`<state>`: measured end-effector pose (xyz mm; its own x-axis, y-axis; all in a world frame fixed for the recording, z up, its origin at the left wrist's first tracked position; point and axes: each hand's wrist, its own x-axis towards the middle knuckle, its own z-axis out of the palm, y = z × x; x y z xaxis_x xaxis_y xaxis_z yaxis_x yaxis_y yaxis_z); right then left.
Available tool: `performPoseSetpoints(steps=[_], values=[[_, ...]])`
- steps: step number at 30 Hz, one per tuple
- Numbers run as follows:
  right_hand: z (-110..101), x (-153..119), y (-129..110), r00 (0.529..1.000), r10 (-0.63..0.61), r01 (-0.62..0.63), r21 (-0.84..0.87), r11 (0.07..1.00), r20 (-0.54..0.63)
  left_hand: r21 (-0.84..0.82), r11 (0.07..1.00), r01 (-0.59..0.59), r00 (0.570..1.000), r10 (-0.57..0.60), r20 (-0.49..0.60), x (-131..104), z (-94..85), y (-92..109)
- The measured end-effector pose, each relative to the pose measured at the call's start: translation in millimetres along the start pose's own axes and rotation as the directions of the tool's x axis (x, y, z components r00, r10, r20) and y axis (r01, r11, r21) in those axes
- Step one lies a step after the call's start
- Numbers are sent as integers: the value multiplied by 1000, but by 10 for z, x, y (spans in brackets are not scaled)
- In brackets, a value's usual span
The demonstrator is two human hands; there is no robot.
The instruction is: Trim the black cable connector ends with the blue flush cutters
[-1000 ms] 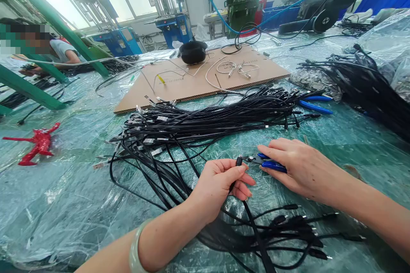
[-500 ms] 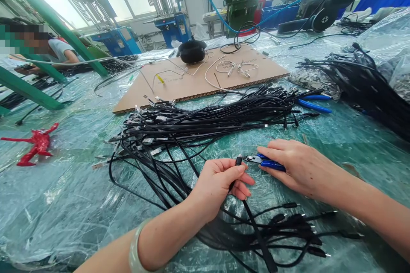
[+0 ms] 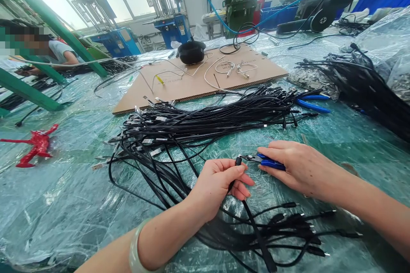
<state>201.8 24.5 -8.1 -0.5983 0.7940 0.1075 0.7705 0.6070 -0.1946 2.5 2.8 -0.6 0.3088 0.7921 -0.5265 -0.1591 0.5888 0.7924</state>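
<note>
The left hand (image 3: 221,179) pinches a black cable connector (image 3: 238,161) between thumb and fingers, its metal tip pointing up and the other fingers loosely curled. The right hand (image 3: 290,164) is closed around blue-handled side cutters (image 3: 273,164), whose jaws reach to the connector's tip; whether they touch it is too small to tell. A pale green bangle (image 3: 136,245) circles the left wrist.

Below the hands, a bundle of black cables (image 3: 221,234) runs under the left forearm, its connector ends fanned out to the right. Just beyond the hands lies a larger pile of black cables (image 3: 205,121), with flat metal USB plugs at its left end. A second blue-handled tool (image 3: 314,106) rests at the pile's right end.

Farther out, a cardboard sheet (image 3: 188,87) bears a round black container (image 3: 191,53) and a coiled white cable (image 3: 253,68). A red plastic-wrapped object (image 3: 39,145) lies well to the left on the film-covered table (image 3: 80,204). At far left, another person (image 3: 60,51) leans over dark cables.
</note>
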Motion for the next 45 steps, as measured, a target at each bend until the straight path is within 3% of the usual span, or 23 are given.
performPoseSetpoints(steps=[8,17,28,45], values=[[-21,11,-34,995,-57,52,-67,996,-85,-9,1000,-1,1000,1,8,8,-1,-7],[-9,25,-29,997,-46,42,-64,997,-63,-2,1000,4,1000,-4,5,2,4,-4],[-1,3,-1,998,22,-24,41,999,56,21,1000,1,1000,-1,6,8,2,-4],[-51,1,-42,998,-41,37,-84,996,-53,31,1000,1,1000,-1,-7,-1,12,-1]])
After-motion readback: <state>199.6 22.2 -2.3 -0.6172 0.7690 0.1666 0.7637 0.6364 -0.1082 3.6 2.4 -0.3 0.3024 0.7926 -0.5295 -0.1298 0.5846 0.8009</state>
